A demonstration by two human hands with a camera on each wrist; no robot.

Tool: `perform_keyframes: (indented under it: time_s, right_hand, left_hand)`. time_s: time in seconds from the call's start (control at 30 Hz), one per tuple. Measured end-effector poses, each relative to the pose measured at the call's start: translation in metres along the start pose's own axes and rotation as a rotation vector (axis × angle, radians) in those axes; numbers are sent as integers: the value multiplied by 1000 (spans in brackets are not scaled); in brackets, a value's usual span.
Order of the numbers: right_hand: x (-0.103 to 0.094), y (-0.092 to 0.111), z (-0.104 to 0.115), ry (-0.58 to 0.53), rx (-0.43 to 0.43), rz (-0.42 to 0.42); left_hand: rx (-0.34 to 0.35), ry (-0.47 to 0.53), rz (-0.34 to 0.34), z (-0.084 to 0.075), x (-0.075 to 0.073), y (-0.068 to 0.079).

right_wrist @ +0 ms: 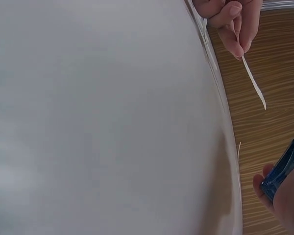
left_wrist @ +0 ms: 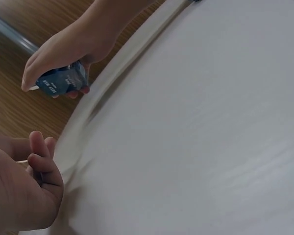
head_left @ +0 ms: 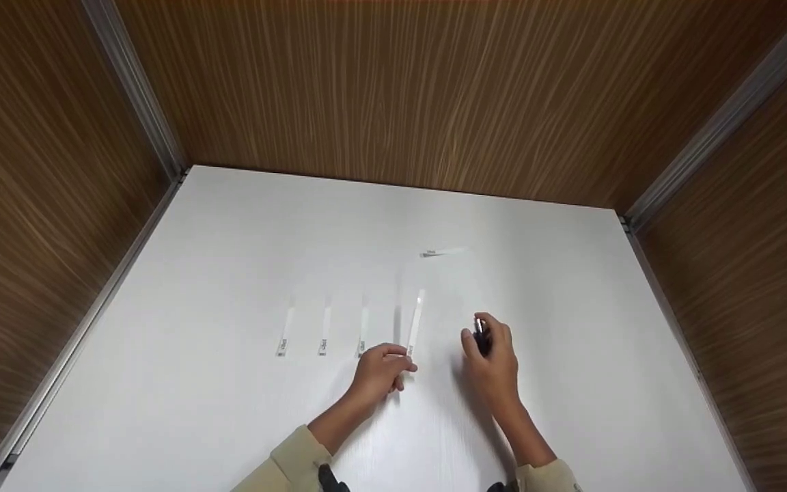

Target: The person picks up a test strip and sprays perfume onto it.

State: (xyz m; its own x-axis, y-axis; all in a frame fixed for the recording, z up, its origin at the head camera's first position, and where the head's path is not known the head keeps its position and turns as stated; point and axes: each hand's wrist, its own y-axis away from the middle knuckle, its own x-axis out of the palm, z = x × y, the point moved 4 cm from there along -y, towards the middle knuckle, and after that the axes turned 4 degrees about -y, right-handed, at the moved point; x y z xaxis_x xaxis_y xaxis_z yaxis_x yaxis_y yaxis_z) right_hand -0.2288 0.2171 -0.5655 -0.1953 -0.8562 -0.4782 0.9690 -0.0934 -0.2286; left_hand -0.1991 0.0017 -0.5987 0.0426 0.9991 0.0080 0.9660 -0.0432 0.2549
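Note:
My left hand (head_left: 381, 372) pinches the printed lower end of a white paper test strip (head_left: 417, 318) between thumb and fingers. The strip points away from me, raised off the table; in the right wrist view the strip (right_wrist: 255, 83) looks slightly curved. To its right, my right hand (head_left: 496, 362) grips a small dark blue perfume bottle (left_wrist: 63, 81) with pale lettering. A finger lies near the silver spray top (head_left: 479, 324). The bottle is apart from the strip. Most of the bottle is hidden by my fingers in the head view.
Three more paper strips, a left one (head_left: 286, 331), a middle one (head_left: 325, 331) and a right one (head_left: 364, 324), lie in a row on the white table (head_left: 195, 273). Another strip (head_left: 445, 252) lies crosswise farther back. Wood-grain panels (head_left: 393, 89) enclose the table's back and sides.

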Motion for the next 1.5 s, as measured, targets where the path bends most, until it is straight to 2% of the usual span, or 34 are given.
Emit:
perform_keyframes:
  time_s: [0.2,0.37,0.5,0.63,0.7,1.03,1.37,1.5]
  right_hand:
    - [-3,1,-3,-13,-13,5]
    - [-5,1,-5,-10,-10,10]
    - [-6,2,-5,-17,-10,14]
    - [-6,2,-5,-16,-9,14]
    - [-6,3,-6,-17,-9,12]
    - [-7,2,-6,-33,-6,8]
    - [-7,4,-7,-41,15,17]
    - [-7,3,-8,-44,19,13]
  left_hand:
    - [-4,22,-36,2,-1,-2]
    - [0,56,-29,1,-2,-3]
    - [4,75,-24,-8,-4,3]
    - [0,95,-39,-7,-5,3]
    - [-5,103,-51,1,-4,-2]
    - [-47,101,-88,4,-8,-4]
    - [-79,116,-64,5,-8,-7]
    - [-74,102,-51,-1,-7,-4]
